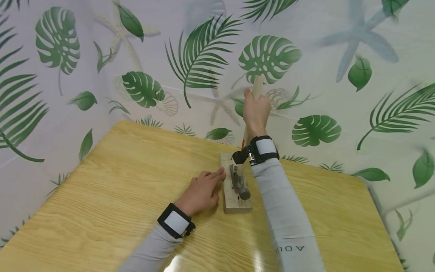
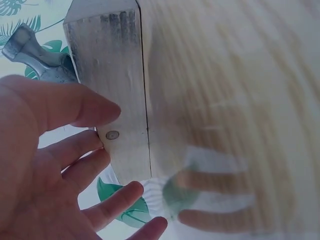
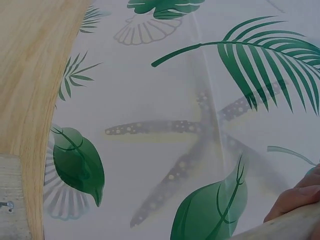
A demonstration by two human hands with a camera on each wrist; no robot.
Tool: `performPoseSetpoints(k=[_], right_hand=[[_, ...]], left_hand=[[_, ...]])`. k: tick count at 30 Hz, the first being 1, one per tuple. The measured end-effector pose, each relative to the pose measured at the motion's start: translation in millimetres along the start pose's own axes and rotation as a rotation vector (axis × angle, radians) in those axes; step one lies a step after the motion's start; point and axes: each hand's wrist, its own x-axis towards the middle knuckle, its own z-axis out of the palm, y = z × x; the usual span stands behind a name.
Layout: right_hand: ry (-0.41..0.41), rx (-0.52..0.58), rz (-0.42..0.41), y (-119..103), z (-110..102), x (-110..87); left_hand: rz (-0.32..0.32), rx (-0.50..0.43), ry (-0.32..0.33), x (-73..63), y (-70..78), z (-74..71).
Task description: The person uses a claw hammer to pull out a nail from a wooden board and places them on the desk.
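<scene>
A wooden block (image 1: 234, 204) lies lengthwise near the table's far edge. On top of it rests the metal head of a claw hammer (image 1: 240, 184). My right hand (image 1: 257, 113) grips the hammer's pale wooden handle (image 1: 258, 86) beyond the block; the forearm and wrist strap hide part of the handle. Along the block's left side, my left hand (image 1: 201, 192) touches it with loosely spread fingers. The left wrist view shows a round nail head (image 2: 112, 135) in the block's side. A nail (image 3: 7, 205) stands out of the block in the right wrist view.
The wood-grain table (image 1: 136, 181) carries the block. A pale wall covering (image 1: 217, 45) with leaf and starfish prints hangs close behind the table's far edge, right by my right hand.
</scene>
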Motion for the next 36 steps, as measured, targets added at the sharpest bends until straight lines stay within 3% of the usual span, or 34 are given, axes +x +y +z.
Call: performPoseSetpoints(k=[6,14,18,27,36], right_hand=[[-0.018,0.064,-0.057,-3,-11,-15.9],[0.069,0.199,-0.344,-9,-37,-69.7],[0.097,0.308,-0.437,-8,-50,-91.1],[0.158,0.505,-0.575,-9,-73,-120.0],[0.218,0.733,-0.658,-13,-94,-161.3]], left_hand=[[-0.002,-0.012,-0.006,-1.0,1.9,-0.9],[0.008,-0.011,0.007,-2.0,3.9,-3.9],[0.004,-0.011,0.003,-2.3,6.6,-4.1],[-0.029,0.051,-0.006,3.0,7.9,0.8],[-0.059,0.015,-0.024,2.5,10.6,1.7]])
